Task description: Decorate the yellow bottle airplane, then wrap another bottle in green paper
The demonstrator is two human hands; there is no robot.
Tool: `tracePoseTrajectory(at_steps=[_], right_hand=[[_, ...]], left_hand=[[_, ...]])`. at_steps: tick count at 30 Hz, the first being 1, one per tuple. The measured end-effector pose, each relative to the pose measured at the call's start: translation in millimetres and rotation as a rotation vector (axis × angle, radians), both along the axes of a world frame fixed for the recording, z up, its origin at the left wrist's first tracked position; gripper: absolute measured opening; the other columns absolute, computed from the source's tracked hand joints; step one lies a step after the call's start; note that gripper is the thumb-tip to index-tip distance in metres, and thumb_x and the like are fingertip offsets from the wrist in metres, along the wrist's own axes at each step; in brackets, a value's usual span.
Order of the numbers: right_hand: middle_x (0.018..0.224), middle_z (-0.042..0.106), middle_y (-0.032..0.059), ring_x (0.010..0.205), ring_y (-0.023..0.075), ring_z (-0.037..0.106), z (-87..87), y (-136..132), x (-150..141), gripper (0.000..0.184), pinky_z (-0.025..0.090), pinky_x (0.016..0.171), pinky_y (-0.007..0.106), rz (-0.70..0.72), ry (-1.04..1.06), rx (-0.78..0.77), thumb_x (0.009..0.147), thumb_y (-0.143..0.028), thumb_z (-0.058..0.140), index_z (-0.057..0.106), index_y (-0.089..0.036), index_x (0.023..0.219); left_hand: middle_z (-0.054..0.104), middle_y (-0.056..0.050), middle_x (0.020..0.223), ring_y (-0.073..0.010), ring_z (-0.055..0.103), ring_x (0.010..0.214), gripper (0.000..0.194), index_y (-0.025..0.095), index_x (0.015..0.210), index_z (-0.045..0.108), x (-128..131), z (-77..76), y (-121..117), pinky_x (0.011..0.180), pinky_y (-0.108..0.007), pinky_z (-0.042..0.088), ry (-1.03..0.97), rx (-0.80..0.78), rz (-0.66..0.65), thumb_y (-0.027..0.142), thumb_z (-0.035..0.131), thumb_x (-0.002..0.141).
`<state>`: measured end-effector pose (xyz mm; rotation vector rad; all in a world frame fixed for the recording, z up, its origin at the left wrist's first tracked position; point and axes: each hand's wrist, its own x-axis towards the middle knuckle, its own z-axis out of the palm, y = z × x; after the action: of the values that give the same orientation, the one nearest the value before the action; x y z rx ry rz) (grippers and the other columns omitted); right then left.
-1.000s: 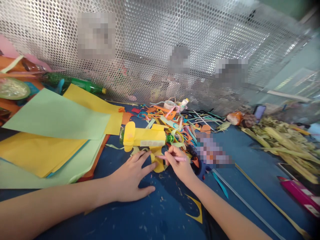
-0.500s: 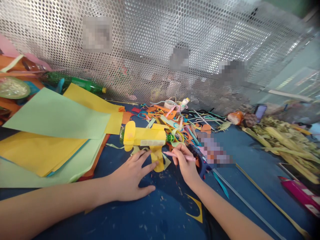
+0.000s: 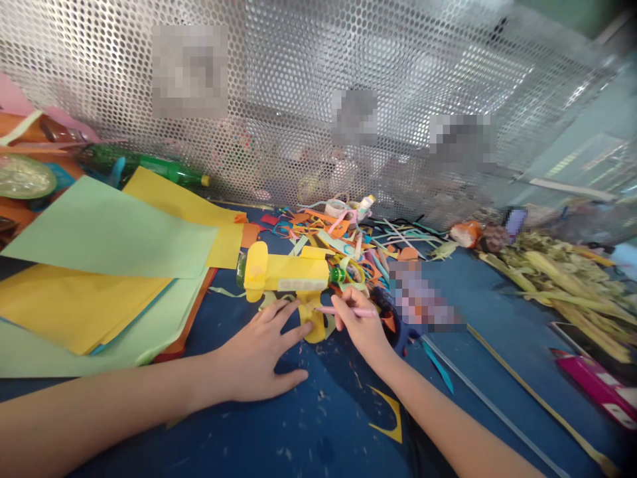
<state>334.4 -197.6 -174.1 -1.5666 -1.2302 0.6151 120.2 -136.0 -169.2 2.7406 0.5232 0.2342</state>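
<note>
My left hand (image 3: 259, 355) lies flat on the blue table (image 3: 318, 425), fingers spread, its fingertips pressing on a small yellow paper piece (image 3: 313, 322). Just behind that piece lies a green bottle wrapped in yellow paper (image 3: 288, 273). My right hand (image 3: 363, 325) is closed on a thin pink pen (image 3: 343, 310), whose tip touches the yellow paper piece from the right.
Large green and yellow paper sheets (image 3: 109, 265) are stacked at the left. A heap of coloured paper strips (image 3: 358, 239) lies behind my hands. Dried husks (image 3: 557, 272) sit at the right, a pink box (image 3: 597, 385) near the right edge. A perforated metal screen (image 3: 318, 99) closes the back.
My right hand drew back to the right with the pen half a second ago, then returned left, so the tip is on the yellow piece again. My left hand stayed put.
</note>
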Motion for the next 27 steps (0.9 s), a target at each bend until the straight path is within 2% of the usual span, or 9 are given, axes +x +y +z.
tracePoseTrajectory(at_steps=[8, 17, 27], right_hand=[[0.043, 0.047, -0.0085, 0.040, 0.0111, 0.049, -0.5, 0.4, -0.2, 0.031, 0.041, 0.051, 0.024, 0.031, -0.011, -0.021, 0.088, -0.040, 0.052, 0.038, -0.024, 0.066], [0.044, 0.047, -0.0085, 0.041, 0.0114, 0.047, 0.4, -1.0, -0.8, 0.030, 0.040, 0.051, 0.024, -0.006, -0.043, -0.014, 0.088, -0.038, 0.052, 0.037, -0.024, 0.066], [0.043, 0.048, -0.0086, 0.040, 0.0108, 0.046, 0.3, -0.2, -1.4, 0.029, 0.039, 0.050, 0.023, 0.021, -0.041, -0.019, 0.088, -0.036, 0.052, 0.038, -0.024, 0.065]], left_hand=[[0.024, -0.011, 0.151, -0.0389, 0.022, 0.136, 0.066, 0.027, 0.139, 0.039, 0.9, 1.9, -0.5, 0.106, -0.057, 0.029, 0.031, -0.002, 0.005, 0.058, 0.051, 0.082], [0.024, -0.013, 0.150, -0.0388, 0.021, 0.136, 0.066, 0.027, 0.140, 0.038, 0.9, 3.2, 0.0, 0.106, -0.057, 0.029, 0.047, 0.004, -0.005, 0.059, 0.048, 0.083], [0.026, -0.013, 0.150, -0.0398, 0.023, 0.135, 0.065, 0.026, 0.138, 0.041, 1.7, 2.7, 0.2, 0.105, -0.059, 0.030, 0.025, -0.002, -0.001, 0.056, 0.052, 0.082]])
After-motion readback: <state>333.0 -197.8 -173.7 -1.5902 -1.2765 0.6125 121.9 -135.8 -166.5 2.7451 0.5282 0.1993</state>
